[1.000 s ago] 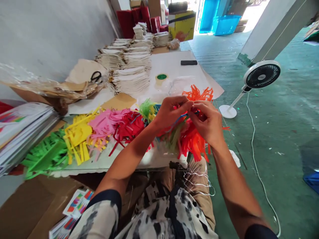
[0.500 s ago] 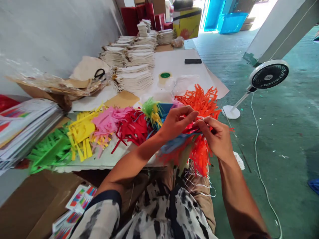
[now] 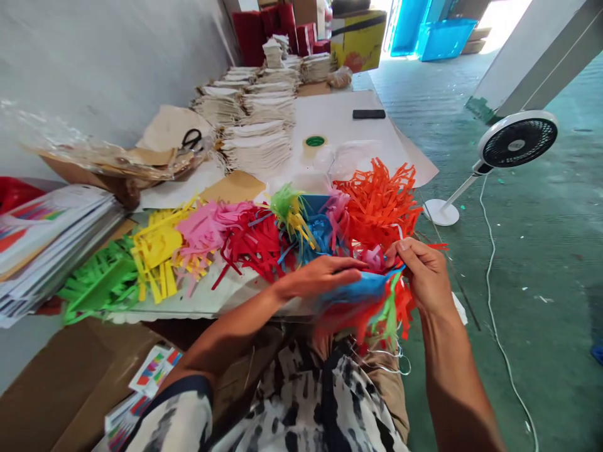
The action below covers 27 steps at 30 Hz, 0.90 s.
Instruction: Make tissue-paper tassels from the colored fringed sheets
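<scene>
My right hand (image 3: 423, 271) is closed in a pinch on the top of a bunch of paper tassels, with a bit of white string standing up from the fingertips. Blue paper tassels (image 3: 362, 287) hang beneath it, among blurred red strips and a green tassel (image 3: 389, 307). My left hand (image 3: 325, 276) lies over the blue paper, fingers stretched out and holding nothing I can see. Behind my hands on the table edge sits a pile of orange tassels (image 3: 384, 198). Leftward follow pink, blue, red tassels (image 3: 254, 245), yellow tassels (image 3: 157, 242) and green tassels (image 3: 101, 279).
Stacks of off-white bundles (image 3: 257, 141) stand along the wall. On the table are a tape roll (image 3: 315, 143), a black bar-shaped object (image 3: 369, 114) and black-handled scissors (image 3: 191, 139). A white fan (image 3: 517, 141) stands right, its cable (image 3: 487, 251) on the floor.
My left hand has left the pinch beside my right hand and moved down and left, its fingers now outstretched. My right hand has moved slightly down and right, still pinching; the tassels have swung.
</scene>
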### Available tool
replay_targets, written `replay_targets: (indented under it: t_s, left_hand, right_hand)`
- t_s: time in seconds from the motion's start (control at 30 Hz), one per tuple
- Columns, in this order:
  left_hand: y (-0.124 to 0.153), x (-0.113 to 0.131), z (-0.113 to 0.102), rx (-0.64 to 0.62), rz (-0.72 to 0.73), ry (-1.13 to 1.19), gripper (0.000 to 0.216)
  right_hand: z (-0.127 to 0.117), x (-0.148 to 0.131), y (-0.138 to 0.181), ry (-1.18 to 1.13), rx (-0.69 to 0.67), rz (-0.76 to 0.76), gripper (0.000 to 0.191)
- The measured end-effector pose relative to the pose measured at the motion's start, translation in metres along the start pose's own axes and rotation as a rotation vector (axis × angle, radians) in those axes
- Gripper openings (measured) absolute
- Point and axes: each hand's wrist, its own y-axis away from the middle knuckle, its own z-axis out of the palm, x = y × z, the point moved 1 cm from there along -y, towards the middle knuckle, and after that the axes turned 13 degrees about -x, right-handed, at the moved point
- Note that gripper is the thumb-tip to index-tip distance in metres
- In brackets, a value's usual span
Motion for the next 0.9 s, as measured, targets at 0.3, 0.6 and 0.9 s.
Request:
replay_targets:
  t_s: [0.3, 0.6, 0.9]
  left_hand:
    - [-0.023, -0.030, -0.069, 0.195, -0.061, -1.000, 0.031]
    - [-0.042, -0.024, -0.084, 0.262, 0.239, -0.772, 0.017]
    - [-0.065, 0.002, -0.062, 0.476, 0.258, 0.061, 0.052]
  right_hand:
    - [0.004, -0.004, -0.005, 0.206, -0.083, 0.013, 0.035]
    - [0.018, -0.011, -0.013, 0.315, -0.051, 0.032, 0.035]
    - [0.027, -0.013, -0.022, 0.278, 0.202, -0.072, 0.031]
